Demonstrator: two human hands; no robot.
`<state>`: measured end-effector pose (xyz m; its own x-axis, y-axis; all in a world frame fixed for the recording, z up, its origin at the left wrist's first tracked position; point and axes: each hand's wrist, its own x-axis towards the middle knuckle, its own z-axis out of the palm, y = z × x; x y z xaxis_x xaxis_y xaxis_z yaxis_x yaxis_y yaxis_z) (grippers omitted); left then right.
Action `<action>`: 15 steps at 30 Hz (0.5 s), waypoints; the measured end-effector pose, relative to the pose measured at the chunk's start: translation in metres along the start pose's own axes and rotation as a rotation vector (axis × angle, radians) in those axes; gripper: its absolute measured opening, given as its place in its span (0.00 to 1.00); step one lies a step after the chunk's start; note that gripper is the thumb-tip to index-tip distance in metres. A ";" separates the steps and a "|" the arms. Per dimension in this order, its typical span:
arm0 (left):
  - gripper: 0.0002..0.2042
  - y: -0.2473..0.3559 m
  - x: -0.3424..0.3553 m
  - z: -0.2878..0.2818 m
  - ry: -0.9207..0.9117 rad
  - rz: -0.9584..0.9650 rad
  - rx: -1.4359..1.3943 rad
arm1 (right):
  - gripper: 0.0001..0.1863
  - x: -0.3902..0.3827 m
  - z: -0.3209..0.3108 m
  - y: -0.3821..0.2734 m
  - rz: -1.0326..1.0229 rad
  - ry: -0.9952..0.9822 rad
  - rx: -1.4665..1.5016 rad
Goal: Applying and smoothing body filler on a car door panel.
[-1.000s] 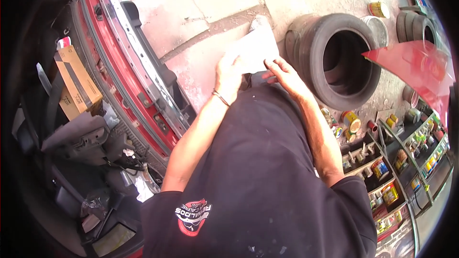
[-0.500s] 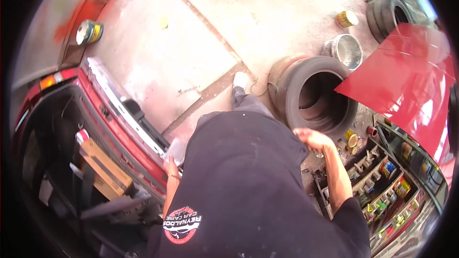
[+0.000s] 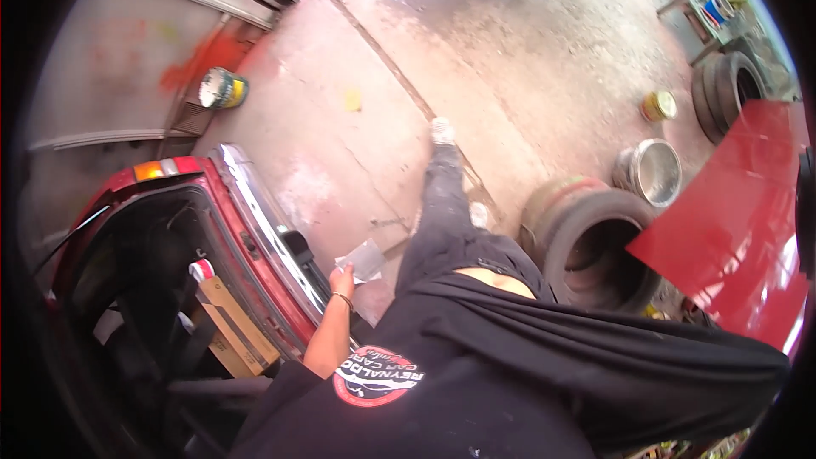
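Observation:
My left hand [image 3: 342, 279] is closed on a thin, pale grey-white sheet [image 3: 365, 260], held out beside the car's rear bumper; whether it is paper or plastic I cannot tell. A bracelet circles that wrist. My black shirt [image 3: 595, 348] is stretched far out to the right, baring a strip of my waist. No part of my right hand shows. Left of me stands a red car [image 3: 183, 172] with its trunk open, a cardboard box [image 3: 234, 327] and a roll of tape [image 3: 201, 270] inside.
Stacked tires [image 3: 552, 234] stand close on my right, with a red body panel [image 3: 722, 212] beyond them. A metal bucket [image 3: 650, 172], a yellow can [image 3: 659, 105] and more tires [image 3: 714, 98] lie further off. Another paint can [image 3: 223, 88] sits by the wall at the far left.
My right hand, earlier visible at the shirt's side, has gone out of sight, and the shirt is pulled out to the right. A leg has stepped forward. The left hand still holds the sheet.

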<state>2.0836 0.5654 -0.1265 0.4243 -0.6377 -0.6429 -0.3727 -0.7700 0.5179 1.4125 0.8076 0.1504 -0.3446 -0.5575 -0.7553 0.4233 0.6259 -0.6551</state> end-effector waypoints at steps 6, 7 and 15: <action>0.23 0.075 0.009 0.014 0.110 -0.086 0.251 | 0.17 0.093 0.109 -0.144 -0.400 -0.272 0.025; 0.24 0.096 0.010 0.018 0.100 -0.094 0.344 | 0.16 0.107 0.123 -0.170 -0.452 -0.316 0.028; 0.28 0.251 0.053 0.123 -0.150 -0.088 0.789 | 0.16 0.214 0.187 -0.364 -0.622 -0.507 0.076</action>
<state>1.9109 0.3410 -0.1001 0.3850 -0.5227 -0.7606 -0.8395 -0.5407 -0.0534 1.3416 0.3582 0.2310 -0.1213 -0.9828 -0.1392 0.3416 0.0904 -0.9355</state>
